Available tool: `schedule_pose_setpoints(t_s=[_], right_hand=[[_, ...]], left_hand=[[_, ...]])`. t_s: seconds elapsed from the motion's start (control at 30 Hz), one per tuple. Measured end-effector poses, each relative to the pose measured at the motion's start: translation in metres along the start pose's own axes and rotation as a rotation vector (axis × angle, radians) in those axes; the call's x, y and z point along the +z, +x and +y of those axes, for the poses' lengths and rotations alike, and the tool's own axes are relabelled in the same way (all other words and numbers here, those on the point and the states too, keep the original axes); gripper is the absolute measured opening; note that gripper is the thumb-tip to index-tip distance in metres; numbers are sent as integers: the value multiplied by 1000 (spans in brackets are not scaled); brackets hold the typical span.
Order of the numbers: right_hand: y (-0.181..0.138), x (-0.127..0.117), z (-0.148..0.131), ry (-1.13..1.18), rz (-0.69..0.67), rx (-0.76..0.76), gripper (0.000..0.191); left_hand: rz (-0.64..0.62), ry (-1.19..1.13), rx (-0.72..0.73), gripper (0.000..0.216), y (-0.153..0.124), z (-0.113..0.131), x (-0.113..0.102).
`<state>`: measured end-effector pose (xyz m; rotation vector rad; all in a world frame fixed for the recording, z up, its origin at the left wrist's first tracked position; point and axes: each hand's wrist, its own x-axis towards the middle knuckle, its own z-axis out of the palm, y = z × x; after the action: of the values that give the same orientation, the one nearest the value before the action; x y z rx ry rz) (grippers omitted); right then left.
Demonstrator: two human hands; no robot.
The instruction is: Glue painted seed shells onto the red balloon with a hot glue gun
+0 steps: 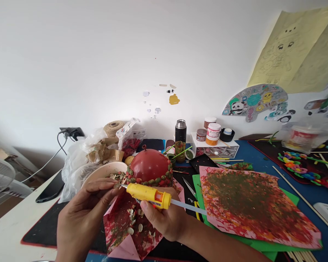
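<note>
My right hand (166, 218) grips a yellow glue gun (149, 194) with a glue stick sticking out at its back, its nozzle pointing left. My left hand (83, 214) pinches a small seed (117, 185) right at the nozzle tip. Just behind them stands a red balloon (149, 165) with rows of green and red painted seeds glued round its lower edge. Below my hands lies a folded pink paper tray (125, 233) with loose seeds and red paint stains.
A beige bowl (104, 171) of seeds sits left of the balloon. A paint-spattered pink sheet (251, 203) on green paper lies to the right. Scissors (190, 187), a black flask (180, 131), paint jars (213, 133), twine, plastic bags and wooden sticks crowd the desk. A phone (49, 189) lies left.
</note>
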<state>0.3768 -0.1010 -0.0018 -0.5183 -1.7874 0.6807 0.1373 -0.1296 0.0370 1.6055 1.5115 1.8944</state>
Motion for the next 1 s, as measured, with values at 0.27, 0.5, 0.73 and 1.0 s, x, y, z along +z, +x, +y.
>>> schedule_pose_setpoints(t_s=[0.27,0.5,0.73,1.0], right_hand=[[-4,1,2,-35,-55,67,41],[-2,0,-2,23,-50,42,38],[-2,0,0,11,-42,18,35],[1,0,-1,-32,-53,7,38]], left_hand=[[31,5,6,63,-1,0,3],[28,18,-31,61,-1,-2,1],[9,-26,-22,55,3,8,5],[9,-13,-68,49,1,1,-2]])
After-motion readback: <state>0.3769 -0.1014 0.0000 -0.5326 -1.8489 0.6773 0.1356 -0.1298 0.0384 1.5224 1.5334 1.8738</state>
